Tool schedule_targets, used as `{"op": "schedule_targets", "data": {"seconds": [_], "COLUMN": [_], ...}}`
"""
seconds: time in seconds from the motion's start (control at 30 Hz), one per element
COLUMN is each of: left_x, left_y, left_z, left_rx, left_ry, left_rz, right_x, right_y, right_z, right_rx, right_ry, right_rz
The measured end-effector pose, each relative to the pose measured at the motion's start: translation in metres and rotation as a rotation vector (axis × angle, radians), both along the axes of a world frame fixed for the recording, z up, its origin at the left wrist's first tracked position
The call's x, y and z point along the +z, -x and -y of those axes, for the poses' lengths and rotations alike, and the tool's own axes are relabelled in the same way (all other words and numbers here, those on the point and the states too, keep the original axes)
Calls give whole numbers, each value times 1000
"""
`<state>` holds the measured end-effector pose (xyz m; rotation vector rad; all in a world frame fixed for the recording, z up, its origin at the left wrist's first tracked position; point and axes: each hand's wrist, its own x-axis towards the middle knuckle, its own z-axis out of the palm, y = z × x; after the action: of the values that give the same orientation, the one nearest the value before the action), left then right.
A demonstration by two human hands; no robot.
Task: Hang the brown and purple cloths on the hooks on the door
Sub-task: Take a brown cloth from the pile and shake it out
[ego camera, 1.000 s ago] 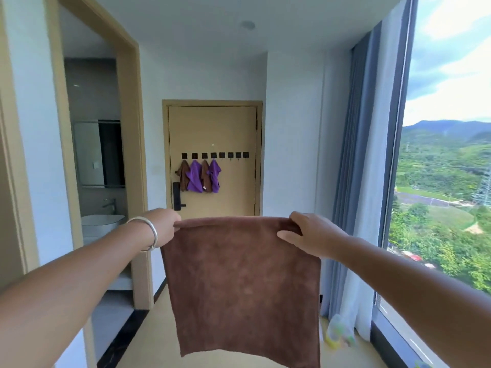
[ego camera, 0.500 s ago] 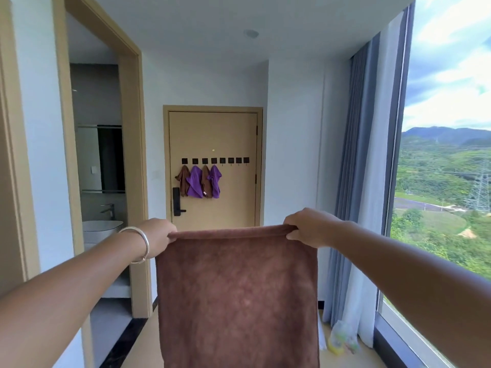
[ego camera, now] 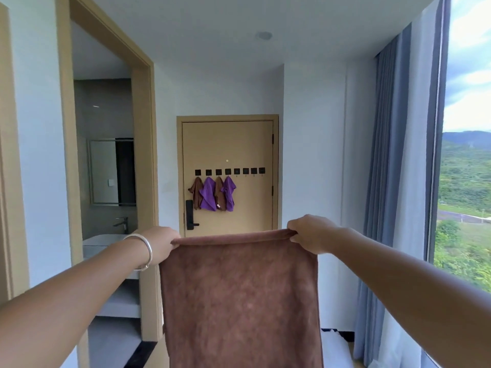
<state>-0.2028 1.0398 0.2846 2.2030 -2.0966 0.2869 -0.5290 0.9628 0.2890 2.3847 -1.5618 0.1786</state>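
The fingers of the left hand point(ego camera: 160, 244) and the right hand point(ego camera: 309, 233) were curled round the two top corners of the brown cloth point(ego camera: 240, 296), its top edge stretched level between them and the rest hanging flat. Straight ahead and well apart stood the door point(ego camera: 247, 144); its free hooks point(ego camera: 249, 171) lay right of the four hung cloths point(ego camera: 212, 193), nearer the right hand.

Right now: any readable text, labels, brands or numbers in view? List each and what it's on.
None readable.
Small tag on the second hung brown cloth: too small to tell if it carries print.
Door lock: no legible keypad digits or brand.
Held brown cloth, eight hooks, bracelet: no markings visible.
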Motion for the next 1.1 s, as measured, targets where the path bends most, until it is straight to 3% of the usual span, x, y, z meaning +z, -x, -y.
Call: {"op": "schedule_targets", "data": {"seconds": [0.27,0.43,0.73,1.1], "left_x": [7,-8,-36,-25], "left_y": [17,6,-71,-163], "left_z": [110,178,330,491], "left_rx": [26,5,-29,-121], "left_ry": [-4,-8,-11,10], "left_rz": [14,12,4,-8], "right_x": [5,-10,-36,-24], "right_y": [17,16,-36,-130], "right_z": [118,182,307,447], "right_rx": [33,51,24,-103], "right_ry": [95,47,12,21], "right_rz": [34,23,25,63]}}
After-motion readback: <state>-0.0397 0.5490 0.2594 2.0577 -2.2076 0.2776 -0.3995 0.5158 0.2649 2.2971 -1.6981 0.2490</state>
